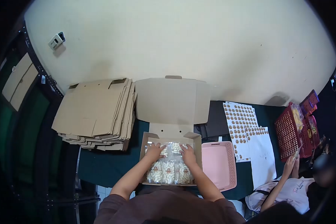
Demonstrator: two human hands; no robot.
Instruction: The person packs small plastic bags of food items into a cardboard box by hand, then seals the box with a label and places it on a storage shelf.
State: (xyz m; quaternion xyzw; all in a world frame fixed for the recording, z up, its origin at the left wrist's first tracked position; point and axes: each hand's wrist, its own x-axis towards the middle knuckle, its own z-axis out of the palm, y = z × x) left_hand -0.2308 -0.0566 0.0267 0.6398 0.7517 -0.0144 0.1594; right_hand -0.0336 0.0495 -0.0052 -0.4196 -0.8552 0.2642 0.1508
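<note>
An open cardboard box [143, 164] sits in front of me, its lid [171, 100] raised against the wall. Inside are several clear packets of small white pieces, and round labels show on the front row [168, 172]. My left hand [154, 152] rests on a packet in the back left of the box, fingers spread over it. At the back right, my right hand [187, 155] lies on another packet [176, 148] with its fingers extended. Between the hands, a middle packet [171, 148] is visible. The hands partly cover the packets beneath them.
Flattened cardboard boxes [91, 108] are stacked at left. A pink basket [233, 164] stands right of the box, near sticker sheets [237, 127] and a white sheet [262, 156]. A red basket [287, 130] holds packets; beside it, another person [291, 190] holds a small item.
</note>
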